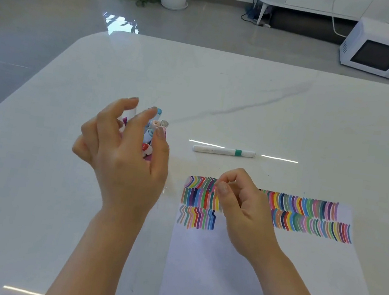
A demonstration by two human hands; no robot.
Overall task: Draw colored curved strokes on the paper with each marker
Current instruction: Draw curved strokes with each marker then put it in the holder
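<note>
Held left hand (125, 155) open over markers (153, 130) left of paper (216, 270). Rested right hand (242, 211) curled on paper; grip contents unclear.

The right hand (242, 211) covers the middle of the stroke rows on the paper (209, 262), whose near edge is cut off. Left of the paper, the left hand (124, 162) hides most of the markers (151, 132). Whether either hand holds anything is unclear.

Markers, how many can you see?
6 at least: one green-banded marker lies alone beyond the paper; five caps show in the bunch behind the left hand, more likely hidden.
</note>
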